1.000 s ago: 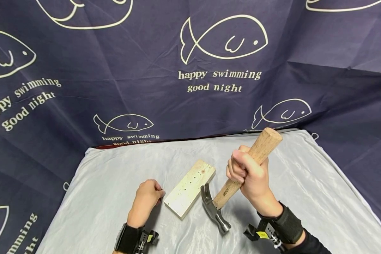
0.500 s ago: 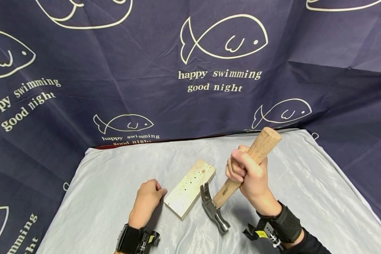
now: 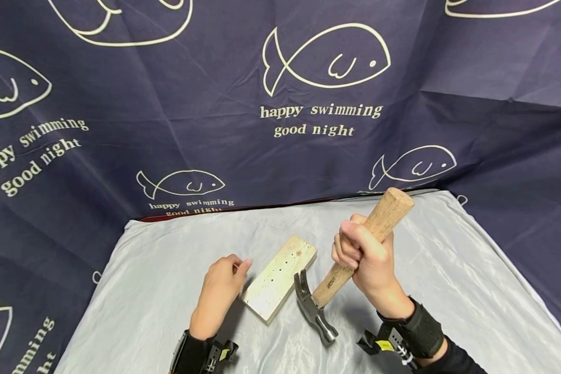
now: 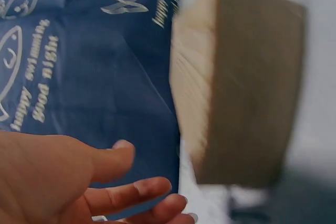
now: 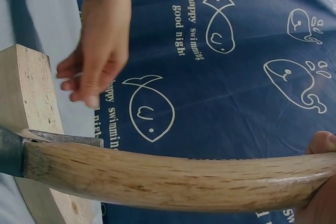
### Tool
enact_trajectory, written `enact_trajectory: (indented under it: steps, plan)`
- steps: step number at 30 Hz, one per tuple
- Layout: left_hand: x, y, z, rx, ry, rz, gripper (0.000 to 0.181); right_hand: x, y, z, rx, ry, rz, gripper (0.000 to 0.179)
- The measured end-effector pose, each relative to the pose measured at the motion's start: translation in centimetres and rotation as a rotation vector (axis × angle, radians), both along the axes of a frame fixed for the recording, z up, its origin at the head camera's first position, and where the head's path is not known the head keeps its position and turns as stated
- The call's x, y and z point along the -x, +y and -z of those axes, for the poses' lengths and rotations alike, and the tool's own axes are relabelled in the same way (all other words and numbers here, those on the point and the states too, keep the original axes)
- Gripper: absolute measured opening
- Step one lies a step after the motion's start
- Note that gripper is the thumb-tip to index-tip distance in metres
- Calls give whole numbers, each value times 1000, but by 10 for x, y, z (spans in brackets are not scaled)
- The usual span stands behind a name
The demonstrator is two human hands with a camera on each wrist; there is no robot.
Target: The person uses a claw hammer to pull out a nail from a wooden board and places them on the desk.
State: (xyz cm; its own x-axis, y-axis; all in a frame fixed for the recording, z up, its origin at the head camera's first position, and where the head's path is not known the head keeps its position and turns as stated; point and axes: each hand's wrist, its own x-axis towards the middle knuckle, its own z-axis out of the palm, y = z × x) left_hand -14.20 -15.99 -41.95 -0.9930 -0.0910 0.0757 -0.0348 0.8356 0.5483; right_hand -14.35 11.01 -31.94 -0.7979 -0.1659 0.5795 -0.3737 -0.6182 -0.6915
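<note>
My right hand (image 3: 366, 254) grips a claw hammer (image 3: 336, 283) around the middle of its wooden handle. The handle's butt points up and away, and the dark metal head hangs low at the right side of a pale wooden block (image 3: 280, 280). Several small dark spots mark the block's top face. Left of the block, my left hand (image 3: 222, 283) hovers with loosely bent fingers. In the left wrist view the thumb (image 4: 118, 158) stands apart from the fingers, and nothing shows between them. The right wrist view has the hammer handle (image 5: 173, 182) across it, with the left hand (image 5: 102, 51) behind.
A light grey cloth (image 3: 168, 259) covers the table. Behind it and at both sides hangs a dark blue curtain (image 3: 215, 104) printed with white fish and lettering. Each wrist wears a black strap with a small camera.
My left hand has lifted slightly and moved forward beside the block, and its thumb has spread away from the fingers. The right hand and hammer stay almost still.
</note>
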Motion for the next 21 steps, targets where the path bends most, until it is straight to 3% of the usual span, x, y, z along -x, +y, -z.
enact_trajectory:
  steps: [6,10,14,17,21]
  plan:
    - [-1,20,-18,-59,93,72,23,0,-3,1,-5,-12,17,39]
    - [-1,31,-24,-124,146,195,19,1,-4,1,8,-9,15,39]
    - [0,40,-28,-201,100,336,19,2,-5,1,21,19,3,38]
    - [0,45,-29,-212,80,432,34,3,-7,0,22,39,-9,38]
    - [-1,54,-32,-195,116,546,56,3,-11,0,21,47,-12,38]
